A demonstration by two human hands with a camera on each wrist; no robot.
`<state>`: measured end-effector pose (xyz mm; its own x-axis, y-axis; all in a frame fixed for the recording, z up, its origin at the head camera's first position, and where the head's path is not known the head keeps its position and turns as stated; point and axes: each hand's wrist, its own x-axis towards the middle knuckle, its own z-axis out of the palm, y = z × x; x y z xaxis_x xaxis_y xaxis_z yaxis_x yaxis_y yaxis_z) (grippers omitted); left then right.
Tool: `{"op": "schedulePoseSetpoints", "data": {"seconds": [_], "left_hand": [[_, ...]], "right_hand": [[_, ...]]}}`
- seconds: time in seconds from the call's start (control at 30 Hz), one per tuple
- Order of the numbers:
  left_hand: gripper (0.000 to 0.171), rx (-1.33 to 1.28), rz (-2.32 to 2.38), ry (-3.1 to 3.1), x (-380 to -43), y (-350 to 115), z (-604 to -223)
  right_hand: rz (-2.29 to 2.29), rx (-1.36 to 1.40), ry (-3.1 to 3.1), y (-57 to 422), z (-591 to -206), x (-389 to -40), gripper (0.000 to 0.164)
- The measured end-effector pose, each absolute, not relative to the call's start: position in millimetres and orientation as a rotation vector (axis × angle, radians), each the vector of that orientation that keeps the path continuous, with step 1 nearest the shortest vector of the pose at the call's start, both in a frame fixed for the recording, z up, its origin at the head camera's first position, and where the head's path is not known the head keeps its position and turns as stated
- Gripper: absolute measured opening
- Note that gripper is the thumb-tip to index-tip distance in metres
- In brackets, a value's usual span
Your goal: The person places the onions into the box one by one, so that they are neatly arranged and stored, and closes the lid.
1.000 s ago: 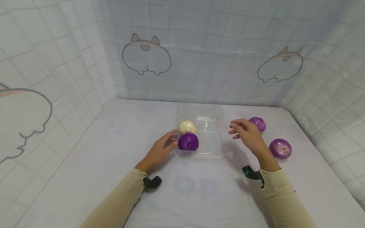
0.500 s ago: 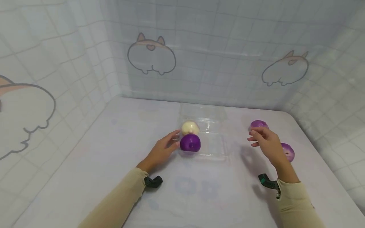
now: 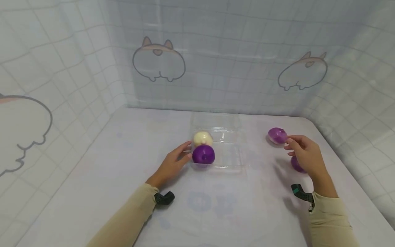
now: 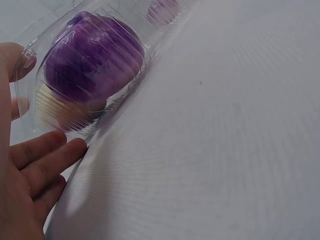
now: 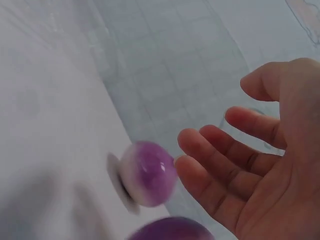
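Observation:
A clear plastic box point(image 3: 229, 154) lies with its lid laid back on the table. In its left half sit a peeled white onion point(image 3: 202, 138) and, in front of it, a purple onion point(image 3: 203, 156). My left hand point(image 3: 172, 164) is at the box's left side, thumb and fingers spread against or very near the clear wall. Over on the right, my right hand point(image 3: 305, 156) hovers with loosely bent fingers and holds nothing. Just beyond its fingertips is a second purple onion point(image 3: 277, 136). Partly hidden beneath that hand is a third purple onion point(image 3: 296, 165).
The white-covered table point(image 3: 216, 219) is enclosed by grid-patterned cloth walls point(image 3: 234, 75) at the back and both sides. The box's flat lid point(image 3: 216, 120) extends toward the back wall.
My right hand has moved from beside the box to the right, over the loose onions. The farther loose onion looks slightly turned. My left hand keeps its place by the box.

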<state>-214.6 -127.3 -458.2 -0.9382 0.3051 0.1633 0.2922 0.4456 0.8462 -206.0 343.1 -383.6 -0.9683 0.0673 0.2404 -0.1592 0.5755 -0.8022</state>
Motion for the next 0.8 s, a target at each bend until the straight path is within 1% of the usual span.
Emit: {"op": "schedulePoseSetpoints", "data": {"seconds": [0.1, 0.33, 0.5, 0.63, 0.8], "left_hand": [[0.058, 0.544, 1.541, 2.666, -215.8, -126.6, -459.5], [0.056, 0.538, 1.509, 2.692, -215.8, -126.0, -458.4], [0.056, 0.538, 1.503, 2.691, -216.2, -125.8, -457.5], [0.056, 0.545, 1.504, 2.693, -217.2, -126.1, -458.1], [0.056, 0.545, 1.514, 2.685, -218.7, -126.4, -460.2]], "right_hand": [[1.341, 0.056, -2.545, 351.9, -382.2, -203.1, 0.042], [1.375, -0.011, -2.451, 370.1, -383.1, -194.9, 0.024], [1.363, 0.027, -2.331, 379.5, -388.6, -193.4, 0.015], [1.407, 0.044, -2.250, 383.7, -390.0, -192.6, 0.014], [1.407, -0.019, -2.245, 388.7, -392.1, -193.6, 0.015]]}}
